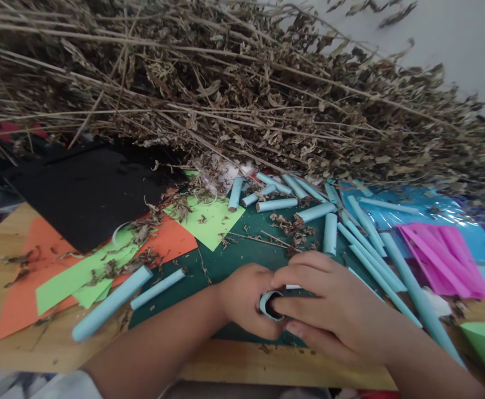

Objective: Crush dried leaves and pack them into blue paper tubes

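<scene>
My left hand point(250, 299) is closed around a light blue paper tube point(263, 305), its open end facing up and towards the right. At that opening is my right hand point(329, 305), with bent fingers close together and one fingertip at or just inside the rim. Anything pinched in these fingers is hidden. Under the right hand a short pale strip point(292, 286) shows. Both hands are over the dark green cutting mat point(246, 266). Several short blue paper rolls point(317, 212) lie just beyond them, some with brown filling at the ends.
A big heap of dried leafy stems point(225, 83) spans the back. Left lie a black sheet point(88, 188), orange paper point(34, 277), green paper point(80, 277) and two blue rolls point(111, 305). Longer blue rolls point(417, 293), folded pink paper point(445, 260) and blue plastic point(454, 216) lie right.
</scene>
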Demonstrator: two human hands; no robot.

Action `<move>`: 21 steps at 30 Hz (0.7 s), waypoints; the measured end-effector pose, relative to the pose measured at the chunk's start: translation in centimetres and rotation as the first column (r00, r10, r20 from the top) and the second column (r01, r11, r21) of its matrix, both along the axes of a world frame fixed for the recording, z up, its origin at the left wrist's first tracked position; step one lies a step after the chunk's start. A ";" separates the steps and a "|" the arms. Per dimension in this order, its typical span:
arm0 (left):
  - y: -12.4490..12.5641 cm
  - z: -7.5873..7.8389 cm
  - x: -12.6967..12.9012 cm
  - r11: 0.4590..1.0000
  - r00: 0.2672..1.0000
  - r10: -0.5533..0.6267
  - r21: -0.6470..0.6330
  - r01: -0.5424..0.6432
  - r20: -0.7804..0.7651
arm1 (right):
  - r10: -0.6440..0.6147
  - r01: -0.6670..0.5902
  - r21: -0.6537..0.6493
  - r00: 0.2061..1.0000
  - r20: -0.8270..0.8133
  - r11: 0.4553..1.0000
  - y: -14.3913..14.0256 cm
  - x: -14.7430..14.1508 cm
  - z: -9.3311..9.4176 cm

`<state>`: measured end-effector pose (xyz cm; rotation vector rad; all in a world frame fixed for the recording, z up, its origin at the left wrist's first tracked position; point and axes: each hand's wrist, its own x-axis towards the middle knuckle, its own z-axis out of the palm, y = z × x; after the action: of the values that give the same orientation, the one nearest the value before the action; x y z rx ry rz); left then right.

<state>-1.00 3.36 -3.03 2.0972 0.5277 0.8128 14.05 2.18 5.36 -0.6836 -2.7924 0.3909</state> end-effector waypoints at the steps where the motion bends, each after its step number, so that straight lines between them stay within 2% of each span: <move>1: 0.0 0.0 0.0 1.000 1.000 0.001 0.006 -0.001 -0.010 | -0.021 0.021 -0.002 1.000 0.023 1.000 0.0 -0.1 0.0; 4: 0.0 0.0 0.0 1.000 1.000 -0.004 0.012 0.004 -0.023 | -0.055 0.055 -0.025 0.998 0.015 0.998 0.0 0.1 0.2; 8: -0.1 0.1 0.0 1.000 1.000 0.009 -0.010 -0.009 -0.012 | -0.124 0.098 -0.118 0.962 -0.244 0.988 0.5 1.7 -0.8; 9: -0.1 0.1 0.0 1.000 1.000 0.014 -0.009 -0.014 -0.015 | -0.166 0.135 -0.139 0.953 -0.252 0.981 0.6 2.0 -1.4; 10: -0.1 0.1 -0.1 1.000 1.000 0.017 -0.006 -0.017 -0.015 | -0.209 0.179 -0.154 0.955 -0.211 0.972 0.6 2.2 -2.2; 12: -0.1 0.1 -0.1 1.000 1.000 0.021 -0.002 -0.021 -0.019 | -0.275 0.267 -0.156 0.961 -0.030 0.951 0.4 2.0 -3.9; 15: 0.0 0.2 -0.2 1.000 0.998 0.027 -0.001 -0.027 -0.057 | -0.341 0.366 -0.100 0.918 0.203 0.925 -0.2 1.0 -6.3; 18: 0.0 0.4 -0.2 1.000 0.997 0.023 -0.005 -0.023 -0.076 | -0.342 0.367 -0.030 0.891 0.299 0.930 -0.8 0.2 -7.5; 21: 0.0 0.5 -0.2 1.000 0.999 0.021 -0.012 -0.022 -0.048 | -0.277 0.294 0.006 0.896 0.347 0.956 -0.5 0.3 -7.6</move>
<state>-1.18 3.34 -2.53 2.1072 0.5806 0.7714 14.38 1.67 -2.23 -1.2673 -2.9380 0.3027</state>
